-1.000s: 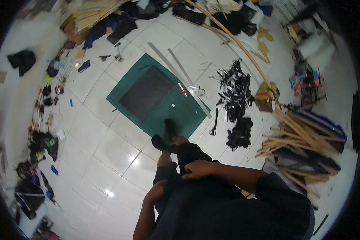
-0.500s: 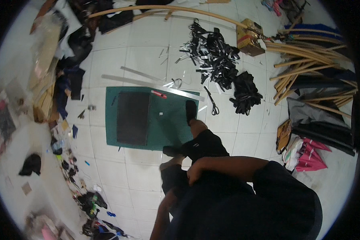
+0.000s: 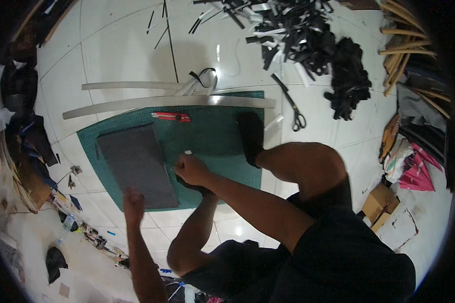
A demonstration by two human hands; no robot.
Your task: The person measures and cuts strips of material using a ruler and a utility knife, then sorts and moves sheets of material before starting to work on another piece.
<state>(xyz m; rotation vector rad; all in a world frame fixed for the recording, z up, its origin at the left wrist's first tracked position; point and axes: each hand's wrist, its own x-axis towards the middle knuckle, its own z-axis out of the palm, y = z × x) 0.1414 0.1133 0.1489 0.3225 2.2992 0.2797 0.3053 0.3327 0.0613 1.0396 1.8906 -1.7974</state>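
Observation:
A green cutting mat (image 3: 212, 134) lies on the floor in front of me, with a flat dark grey rectangular sheet (image 3: 134, 159) on its left part. My left hand (image 3: 133, 199), smeared by motion, is over the sheet's near edge; whether it touches cannot be told. My right hand (image 3: 191, 170) is curled closed above the mat, just right of the sheet, and whatever its fingers may hold is hidden. Right beyond its knuckles is a small white piece (image 3: 188, 152). A red utility knife (image 3: 172, 117) rests near the mat's far edge.
A long pale flat strip (image 3: 167, 103) crosses the mat's far edge, a second strip (image 3: 129, 86) beyond it. Black scissors (image 3: 294, 111) lie to the right. Farther off are heaped black and white strips (image 3: 298, 38) and a black bundle (image 3: 350, 76). My foot (image 3: 251, 136) stands on the mat.
I have gone from standing to a low squat, so the mat appears closer. Both hands have come down from beside my body to over the mat.

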